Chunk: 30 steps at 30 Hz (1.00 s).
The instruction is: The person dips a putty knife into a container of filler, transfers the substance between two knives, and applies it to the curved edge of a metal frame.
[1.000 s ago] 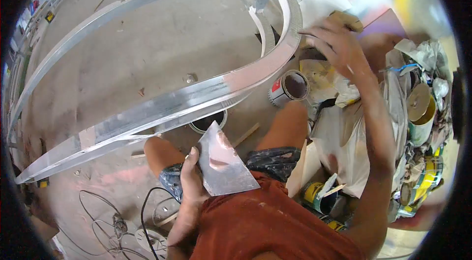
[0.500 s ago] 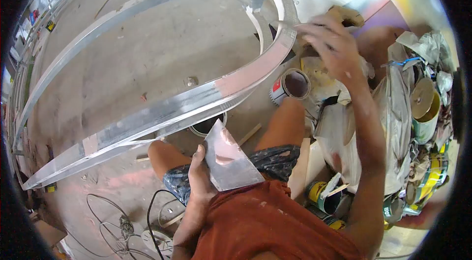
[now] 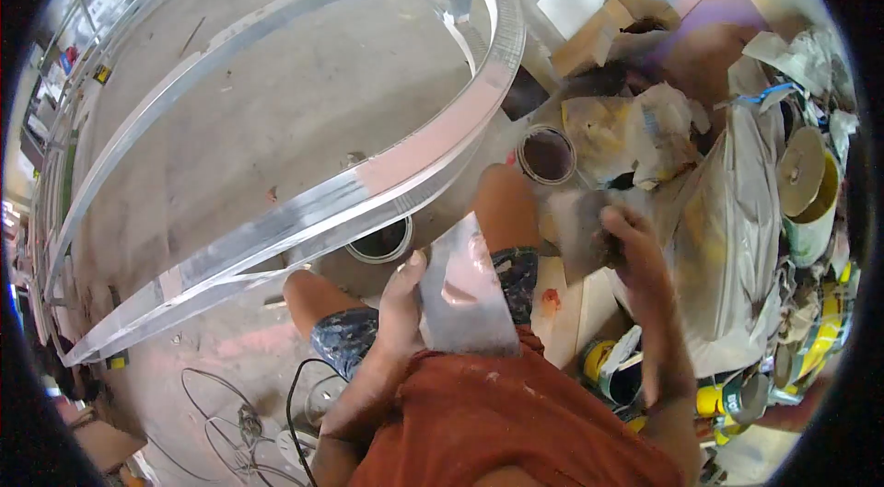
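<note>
My left hand (image 3: pixel 401 305) is closed on the edge of a flat grey metal plate (image 3: pixel 465 329), held in front of my body. Pink filler (image 3: pixel 471 272) lies smeared on the plate's face. Off to the right, my right hand (image 3: pixel 635 252) grips a thin, flat putty spreader (image 3: pixel 580 227), blurred by motion and apart from the plate. Beyond my knees stands a curved metal frame (image 3: pixel 304 215), its near rail coated with a smooth band of pink filler (image 3: pixel 428 148).
An open can (image 3: pixel 546 156) stands by my right knee, another open can (image 3: pixel 379 240) under the frame. Cans, crumpled plastic sheeting (image 3: pixel 723 238) and a cardboard box (image 3: pixel 589 40) crowd the right side. Cables (image 3: pixel 244 423) lie on the floor at lower left.
My right hand has come down from beside the frame's curved end toward my body, and the spreader now shows clearly. The plate has shifted slightly right. My view has turned a little.
</note>
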### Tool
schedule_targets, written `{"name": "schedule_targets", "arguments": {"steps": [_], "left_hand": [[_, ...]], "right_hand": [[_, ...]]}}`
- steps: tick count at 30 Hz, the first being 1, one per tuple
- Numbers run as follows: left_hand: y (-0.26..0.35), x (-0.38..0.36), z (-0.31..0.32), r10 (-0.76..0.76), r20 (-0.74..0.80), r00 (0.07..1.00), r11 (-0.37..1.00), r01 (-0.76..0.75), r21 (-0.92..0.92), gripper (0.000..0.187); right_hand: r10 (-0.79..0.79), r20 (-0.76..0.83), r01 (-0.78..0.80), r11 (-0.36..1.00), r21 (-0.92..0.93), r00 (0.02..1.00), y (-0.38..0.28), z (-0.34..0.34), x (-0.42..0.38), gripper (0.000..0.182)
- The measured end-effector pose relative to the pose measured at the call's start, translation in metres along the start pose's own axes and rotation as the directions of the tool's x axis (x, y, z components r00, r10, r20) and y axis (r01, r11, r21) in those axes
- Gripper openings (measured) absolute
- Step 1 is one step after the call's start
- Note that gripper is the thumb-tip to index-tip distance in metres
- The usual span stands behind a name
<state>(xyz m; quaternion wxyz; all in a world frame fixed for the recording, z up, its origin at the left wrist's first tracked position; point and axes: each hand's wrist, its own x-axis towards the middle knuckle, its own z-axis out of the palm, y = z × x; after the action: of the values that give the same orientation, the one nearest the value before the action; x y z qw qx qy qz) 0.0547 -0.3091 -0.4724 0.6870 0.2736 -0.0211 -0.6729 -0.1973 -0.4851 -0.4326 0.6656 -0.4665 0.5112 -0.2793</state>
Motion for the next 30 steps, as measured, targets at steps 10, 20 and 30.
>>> {"name": "schedule_targets", "arguments": {"steps": [10,20,30], "left_hand": [[-0.056,0.073,0.030,0.666,-0.180,0.724,0.718,-0.556,0.418,0.069],[-0.036,0.047,0.041,0.348,0.327,0.878,0.155,-0.398,0.904,0.039],[-0.036,0.044,0.042,-0.050,-0.144,0.988,0.998,0.044,-0.043,0.053]], "right_hand": [[-0.082,-0.136,0.126,0.927,0.354,0.987,0.067,0.049,-0.043,0.022],[-0.227,-0.202,0.275,0.926,0.257,0.953,0.043,0.064,-0.022,0.029],[-0.686,-0.417,0.680,0.707,-0.192,0.596,0.037,0.021,-0.013,0.039]]}}
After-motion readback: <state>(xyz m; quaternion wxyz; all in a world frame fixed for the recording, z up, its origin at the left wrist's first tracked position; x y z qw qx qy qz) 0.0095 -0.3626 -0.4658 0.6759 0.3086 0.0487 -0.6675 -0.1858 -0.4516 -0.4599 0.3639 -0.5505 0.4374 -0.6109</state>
